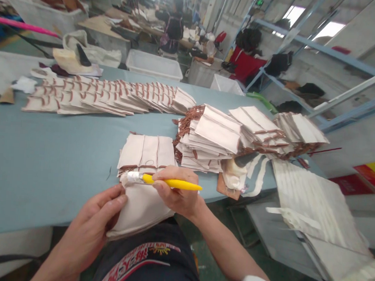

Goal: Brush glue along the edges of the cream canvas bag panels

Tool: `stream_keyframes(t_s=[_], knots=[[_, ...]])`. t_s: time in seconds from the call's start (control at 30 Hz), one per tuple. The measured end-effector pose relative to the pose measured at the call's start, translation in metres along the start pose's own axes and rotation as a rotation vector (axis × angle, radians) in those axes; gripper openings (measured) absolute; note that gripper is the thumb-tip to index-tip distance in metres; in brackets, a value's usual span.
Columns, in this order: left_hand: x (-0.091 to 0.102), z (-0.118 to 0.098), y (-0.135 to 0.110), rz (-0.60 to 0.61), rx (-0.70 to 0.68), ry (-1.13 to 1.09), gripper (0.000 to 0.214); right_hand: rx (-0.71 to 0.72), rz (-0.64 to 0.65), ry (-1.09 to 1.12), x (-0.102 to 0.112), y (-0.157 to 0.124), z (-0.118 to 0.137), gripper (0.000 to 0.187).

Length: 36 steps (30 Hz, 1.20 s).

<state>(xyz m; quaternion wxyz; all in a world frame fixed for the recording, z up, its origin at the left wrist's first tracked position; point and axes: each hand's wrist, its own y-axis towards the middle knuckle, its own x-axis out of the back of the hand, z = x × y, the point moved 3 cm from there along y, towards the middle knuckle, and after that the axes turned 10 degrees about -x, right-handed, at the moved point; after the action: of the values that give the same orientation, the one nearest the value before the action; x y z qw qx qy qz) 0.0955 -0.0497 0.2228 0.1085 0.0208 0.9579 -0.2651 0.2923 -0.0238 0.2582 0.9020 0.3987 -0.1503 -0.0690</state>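
Note:
My right hand [176, 193] is closed round a yellow-handled brush [169, 182] whose white bristle end points left. Its tip rests on the top edge of a stack of cream leather pieces [141, 210] at the table's near edge. My left hand [98, 217] presses its fingers and thumb against the left side of that stack. Just beyond it, three cream pieces [147, 151] lie side by side on the blue-grey table [46, 157].
Long rows of cream pieces with brown trim [107, 96] lie fanned across the far table. Taller piles [213, 135] and more piles [290, 130] stand at the right. White bins [154, 64] and a seated person [173, 27] are behind. A shelf with pale strips [313, 203] is lower right.

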Motion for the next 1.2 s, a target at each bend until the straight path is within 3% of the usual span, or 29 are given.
stream_keyframes(t_s=[0.2,0.4,0.57,0.7,0.77,0.87,0.97,1.07,1.2], knots=[[0.001,0.001,-0.005,-0.149,0.058,0.017,0.075,0.131,0.082,-0.062,0.02,-0.013,0.001,0.01],[-0.003,0.005,-0.007,-0.158,0.077,-0.05,0.062,0.011,-0.064,-0.027,0.033,-0.022,-0.004,0.015],[-0.016,-0.001,-0.005,-0.066,0.047,-0.073,0.049,-0.089,0.048,-0.272,0.017,-0.032,-0.016,0.024],[-0.018,-0.004,0.004,-0.009,0.018,-0.068,0.052,-0.148,0.119,-0.322,0.012,-0.039,-0.017,0.029],[-0.011,-0.002,0.01,0.047,0.001,-0.054,0.057,-0.228,0.074,-0.328,0.017,-0.035,-0.017,0.032],[0.007,0.002,0.018,0.188,-0.059,0.021,0.063,-0.382,-0.103,-0.347,0.028,-0.024,-0.02,0.034],[0.022,0.002,0.019,0.317,-0.169,0.21,0.056,-0.455,-0.219,-0.369,0.031,-0.015,-0.025,0.035],[0.023,-0.003,0.016,0.459,-0.306,0.367,0.042,-0.497,-0.212,-0.409,0.021,-0.015,-0.035,0.038],[0.023,-0.01,0.016,0.489,-0.503,0.54,0.043,-0.575,-0.204,-0.449,0.004,-0.026,-0.051,0.042]])
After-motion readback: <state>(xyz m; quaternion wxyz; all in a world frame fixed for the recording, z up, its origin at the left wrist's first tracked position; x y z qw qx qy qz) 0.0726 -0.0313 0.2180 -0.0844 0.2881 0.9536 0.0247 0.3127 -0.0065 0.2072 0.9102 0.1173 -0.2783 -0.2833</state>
